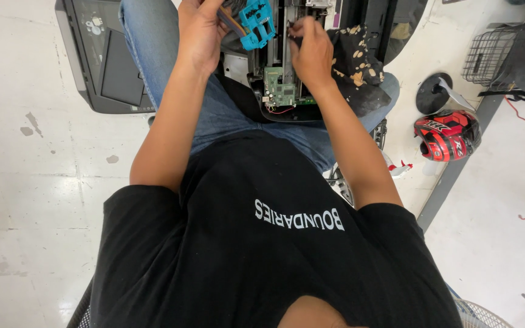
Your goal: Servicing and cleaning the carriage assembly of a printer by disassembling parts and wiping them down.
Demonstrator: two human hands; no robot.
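While the left hand (199,30) grips a bright blue plastic carriage (256,23) at top centre, the right hand (311,51) pinches inside the opened black printer chassis (287,85). Steadying the carriage seems wise near the exposed green circuit board (281,88).

The left hand (199,30) grips a blue plastic part (256,23). Just right of that grip, the right hand (311,51) pinches something small over the opened printer (287,91), with a green circuit board (281,88) below it.

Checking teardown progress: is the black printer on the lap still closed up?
Open: the black printer shows its bare green circuit board and inner frame.
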